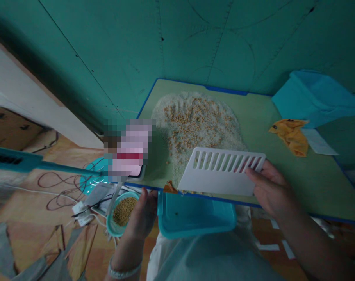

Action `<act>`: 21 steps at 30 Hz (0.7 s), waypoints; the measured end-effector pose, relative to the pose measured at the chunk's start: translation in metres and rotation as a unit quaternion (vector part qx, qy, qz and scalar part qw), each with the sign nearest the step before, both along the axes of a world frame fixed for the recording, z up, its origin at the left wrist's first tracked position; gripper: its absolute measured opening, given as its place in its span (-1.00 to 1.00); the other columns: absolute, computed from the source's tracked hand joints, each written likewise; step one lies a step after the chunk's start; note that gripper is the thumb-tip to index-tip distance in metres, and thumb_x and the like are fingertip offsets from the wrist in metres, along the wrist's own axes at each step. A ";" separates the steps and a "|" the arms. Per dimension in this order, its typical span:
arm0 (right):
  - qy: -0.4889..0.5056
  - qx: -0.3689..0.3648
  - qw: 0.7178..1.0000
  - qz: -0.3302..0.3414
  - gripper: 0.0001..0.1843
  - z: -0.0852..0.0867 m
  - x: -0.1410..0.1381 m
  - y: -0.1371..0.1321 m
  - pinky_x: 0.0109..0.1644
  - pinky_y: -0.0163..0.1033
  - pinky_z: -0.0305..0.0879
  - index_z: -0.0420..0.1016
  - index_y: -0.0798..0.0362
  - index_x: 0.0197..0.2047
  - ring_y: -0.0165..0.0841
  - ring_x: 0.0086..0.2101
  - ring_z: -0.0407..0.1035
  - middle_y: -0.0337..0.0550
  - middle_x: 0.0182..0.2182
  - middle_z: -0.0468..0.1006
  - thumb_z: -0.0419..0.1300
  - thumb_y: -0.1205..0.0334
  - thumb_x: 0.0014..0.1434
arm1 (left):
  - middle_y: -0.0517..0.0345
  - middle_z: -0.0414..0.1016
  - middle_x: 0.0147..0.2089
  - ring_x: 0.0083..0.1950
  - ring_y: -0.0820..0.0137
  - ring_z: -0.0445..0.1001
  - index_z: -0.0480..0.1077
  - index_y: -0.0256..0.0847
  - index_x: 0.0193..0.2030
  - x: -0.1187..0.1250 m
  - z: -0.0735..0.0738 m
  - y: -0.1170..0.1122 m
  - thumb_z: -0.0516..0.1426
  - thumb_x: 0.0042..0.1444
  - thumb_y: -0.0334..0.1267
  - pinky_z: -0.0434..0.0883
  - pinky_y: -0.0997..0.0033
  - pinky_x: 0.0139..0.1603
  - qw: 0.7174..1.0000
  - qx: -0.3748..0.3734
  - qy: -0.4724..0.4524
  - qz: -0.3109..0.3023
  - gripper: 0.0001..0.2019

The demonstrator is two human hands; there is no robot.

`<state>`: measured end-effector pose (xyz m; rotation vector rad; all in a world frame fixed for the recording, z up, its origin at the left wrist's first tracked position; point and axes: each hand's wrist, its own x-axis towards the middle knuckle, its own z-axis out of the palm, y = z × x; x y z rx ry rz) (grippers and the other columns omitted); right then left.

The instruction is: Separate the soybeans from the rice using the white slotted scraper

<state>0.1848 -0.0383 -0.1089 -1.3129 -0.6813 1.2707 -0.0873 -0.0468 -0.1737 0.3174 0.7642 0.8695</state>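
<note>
- The worktop [320,187], across the centre and right, has no visible raised lip in front, so one hard sweep could send grains onto the floor.
- The heap of white grains and yellow beans [199,121], upper centre, spreads loose and thin; a fast stroke would likely scatter it sideways.
- The turquoise tub [196,230], lower centre, sits below the front edge; if it tips or shifts, whatever falls there could miss it.
- The slotted scraper [218,177], centre, is pinched at its right end by the right hand [272,191]; that off-centre hold might let it twist.
- The left hand [143,212] is beside the tub, fingers partly hidden; I cannot tell whether it grips the rim.
- The bean bowl [115,231], lower left, is near that hand and could be knocked.
</note>
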 end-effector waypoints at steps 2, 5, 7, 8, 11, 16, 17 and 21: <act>0.003 -0.005 1.000 0.001 -0.73 0.000 0.000 -0.003 -0.22 -0.03 0.39 0.47 -0.09 -0.27 -0.17 -0.34 0.48 -0.21 -0.42 0.58 0.33 0.16 -0.11 | 0.09 0.60 -0.54 -0.48 0.24 0.54 0.55 -0.28 -0.43 0.001 0.001 0.000 0.13 -0.08 0.13 0.43 0.34 -0.35 1.000 -0.006 -0.002 0.000 -0.55; 0.004 -0.006 1.000 0.005 -0.75 0.000 0.000 -0.007 -0.20 -0.02 0.38 0.47 -0.09 -0.30 -0.17 -0.34 0.48 -0.20 -0.42 0.58 0.33 0.16 -0.11 | 0.08 0.62 -0.48 -0.51 0.30 0.53 0.55 -0.27 -0.44 0.002 0.003 0.000 0.14 -0.10 0.13 0.42 0.40 -0.42 1.000 -0.019 0.001 0.005 -0.56; 0.005 -0.007 1.000 0.005 -0.76 0.001 0.000 -0.008 -0.18 -0.01 0.38 0.47 -0.09 -0.31 -0.18 -0.35 0.48 -0.20 -0.42 0.58 0.34 0.16 -0.12 | 0.09 0.61 -0.51 -0.54 0.31 0.52 0.56 -0.28 -0.45 0.003 0.004 0.001 0.16 -0.13 0.14 0.43 0.40 -0.43 1.000 -0.018 0.009 0.006 -0.55; 0.006 -0.005 1.000 -0.002 -0.77 0.001 0.000 -0.008 -0.18 -0.01 0.37 0.48 -0.09 -0.33 -0.18 -0.35 0.48 -0.20 -0.43 0.58 0.34 0.16 -0.13 | 0.10 0.60 -0.53 -0.55 0.31 0.52 0.56 -0.28 -0.46 0.004 0.004 0.001 0.17 -0.15 0.14 0.44 0.40 -0.43 1.000 -0.016 0.012 0.005 -0.55; 0.008 0.010 0.999 -0.035 -0.82 0.003 0.001 -0.004 -0.18 -0.03 0.37 0.47 -0.08 -0.39 -0.19 -0.36 0.47 -0.19 -0.43 0.58 0.34 0.19 -0.13 | 0.11 0.59 -0.58 -0.57 0.29 0.51 0.57 -0.26 -0.45 0.006 0.004 0.004 0.18 -0.19 0.16 0.44 0.36 -0.42 1.000 -0.016 0.011 -0.003 -0.54; 0.027 0.016 0.999 -0.013 -0.83 0.003 -0.001 0.000 -0.17 -0.06 0.37 0.46 -0.06 -0.29 -0.22 -0.33 0.48 -0.19 -0.41 0.58 0.28 0.23 -0.03 | 0.08 0.62 -0.52 -0.54 0.26 0.52 0.58 -0.25 -0.45 0.007 0.007 0.004 0.19 -0.19 0.15 0.45 0.32 -0.36 1.000 -0.019 0.016 0.003 -0.55; 0.031 0.014 0.999 -0.007 -0.82 0.002 -0.002 -0.001 -0.17 -0.07 0.37 0.45 -0.05 -0.28 -0.24 -0.34 0.48 -0.19 -0.41 0.59 0.28 0.24 -0.02 | 0.08 0.62 -0.53 -0.54 0.26 0.52 0.58 -0.26 -0.46 0.007 0.008 0.004 0.19 -0.20 0.15 0.45 0.32 -0.37 1.000 -0.017 0.017 0.007 -0.55; 0.028 0.006 1.000 0.000 -0.76 -0.002 -0.003 -0.009 -0.18 -0.10 0.38 0.44 -0.01 -0.23 -0.27 -0.36 0.48 -0.19 -0.39 0.59 0.29 0.22 -0.03 | 0.06 0.60 -0.57 -0.54 0.27 0.52 0.58 -0.28 -0.47 0.008 0.008 0.004 0.20 -0.21 0.15 0.45 0.38 -0.45 0.999 -0.014 0.024 0.018 -0.54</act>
